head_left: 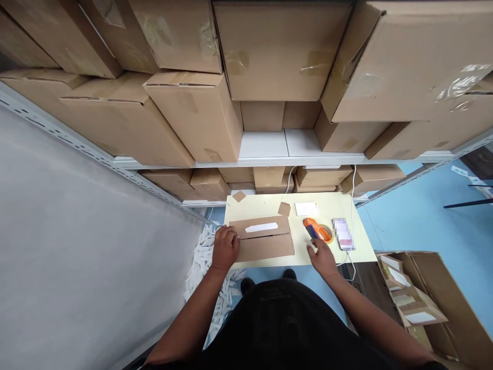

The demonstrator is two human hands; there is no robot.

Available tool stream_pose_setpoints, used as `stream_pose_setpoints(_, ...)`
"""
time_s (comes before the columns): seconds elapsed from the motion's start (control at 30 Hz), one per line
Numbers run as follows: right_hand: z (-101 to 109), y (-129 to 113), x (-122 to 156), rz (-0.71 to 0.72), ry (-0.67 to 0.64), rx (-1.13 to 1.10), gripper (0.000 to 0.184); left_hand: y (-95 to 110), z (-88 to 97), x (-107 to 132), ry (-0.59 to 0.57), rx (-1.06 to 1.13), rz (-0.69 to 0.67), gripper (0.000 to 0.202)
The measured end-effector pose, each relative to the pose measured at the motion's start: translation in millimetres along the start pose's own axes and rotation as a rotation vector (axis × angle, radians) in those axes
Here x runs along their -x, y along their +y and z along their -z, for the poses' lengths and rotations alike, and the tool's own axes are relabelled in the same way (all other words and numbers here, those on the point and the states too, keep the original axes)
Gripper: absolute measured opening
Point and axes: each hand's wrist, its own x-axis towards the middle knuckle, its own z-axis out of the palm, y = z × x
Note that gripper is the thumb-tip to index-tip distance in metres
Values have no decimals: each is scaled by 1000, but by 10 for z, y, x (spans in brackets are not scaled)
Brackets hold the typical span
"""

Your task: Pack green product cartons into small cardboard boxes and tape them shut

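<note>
A small flat cardboard box (265, 247) lies on the pale yellow table, a white paper strip (262, 227) on its far flap and a dark seam across the top. At its left end my left hand (226, 246) is closed around the edge, fingers curled. My right hand (322, 256) is at the table's near side, thumb and fingers apart, with nothing seen in it. Just beyond it lies an orange and blue tape dispenser (316, 229) with a roll of tape. A phone (343, 234) with a blurred screen lies to its right.
Cardboard scraps (284, 208) and a white card (306, 209) lie on the table (331, 201). Shelves full of cardboard boxes (281, 51) rise ahead. White paper strips (200, 262) are heaped at left. A large open carton (442, 288) holding small boxes stands at right.
</note>
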Motion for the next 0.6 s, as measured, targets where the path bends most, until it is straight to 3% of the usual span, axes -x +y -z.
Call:
stream_pose_setpoints(0.07, 61, 285, -141, -107, 47, 210, 43, 25, -2, -12, -43, -45, 3, 17)
stream_pose_setpoints(0.13, 56, 461, -327, -215, 15, 375, 42, 74, -21, -15, -131, -67, -11, 22)
stream_pose_setpoints(0.23, -71, 526, -561, -252, -74, 481, 35, 201, -90, -1, -237, -68, -14, 32)
stream_pose_setpoints(0.33, -190, 487, -647, -230, -84, 497, 32, 349, -150, 13, -175, -34, 115, 33)
stream_pose_setpoints(0.43, -117, 459, -623, -262, -78, 387, 40, 440, -136, 17, -87, 126, 239, 28)
stream_pose_setpoints(0.6, 377, 276, -548, -297, 11, -131, 48, 440, -19, 69, -58, 376, 323, 21)
